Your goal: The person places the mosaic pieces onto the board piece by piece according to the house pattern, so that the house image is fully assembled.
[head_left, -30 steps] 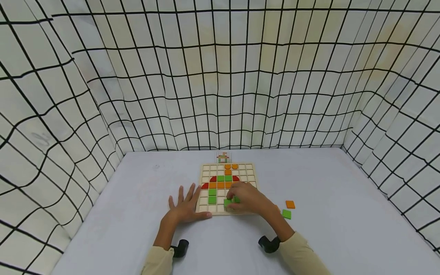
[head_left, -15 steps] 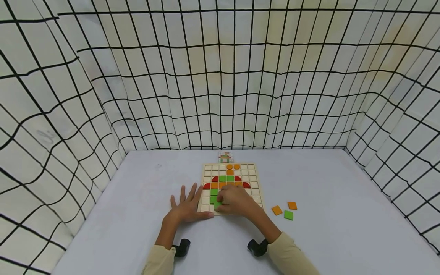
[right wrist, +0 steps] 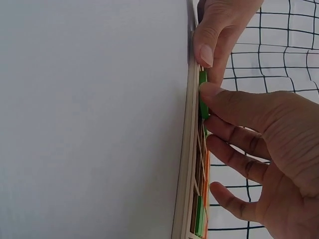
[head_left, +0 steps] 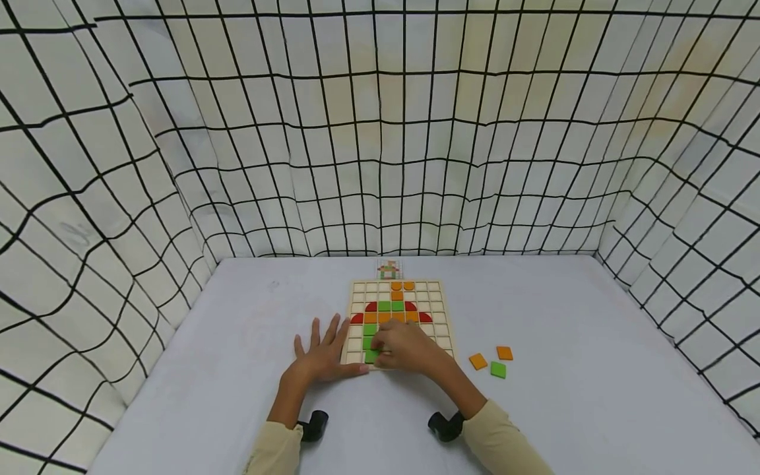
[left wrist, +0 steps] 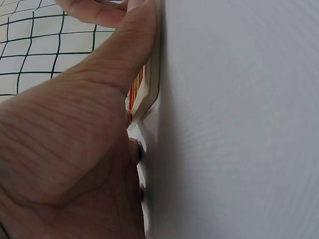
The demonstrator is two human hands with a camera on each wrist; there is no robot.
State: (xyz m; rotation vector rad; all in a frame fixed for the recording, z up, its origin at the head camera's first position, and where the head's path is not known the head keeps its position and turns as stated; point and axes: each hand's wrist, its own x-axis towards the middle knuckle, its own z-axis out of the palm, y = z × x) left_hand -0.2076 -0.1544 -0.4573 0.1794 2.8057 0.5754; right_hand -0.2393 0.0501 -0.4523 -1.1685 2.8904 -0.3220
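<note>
In the head view my right hand [head_left: 410, 346] pinches a green square tile [head_left: 371, 357] at the lower left of a pale wooden grid board [head_left: 438, 298]. The right wrist view shows thumb and fingertips on that tile [right wrist: 204, 108], close over the board's front edge. Two more green tiles [head_left: 369, 336] lie in the same column above it. My left hand [head_left: 320, 359] lies with spread fingers at the board's left side, its thumb along the front left corner. The right hand hides the lower middle cells of the board.
An orange row [head_left: 384, 317] with red curved pieces [head_left: 425, 318] spans the board; orange round pieces [head_left: 409, 285] sit near its top. A small pattern card [head_left: 389, 269] lies behind the board. Loose orange tiles [head_left: 477, 361] and a green tile [head_left: 498, 369] lie right. Black netting [head_left: 404, 158] surrounds the table.
My right hand has moved left across the board with the green tile, to the column of green tiles, and has stayed there since half a second ago. My left hand keeps its place.
</note>
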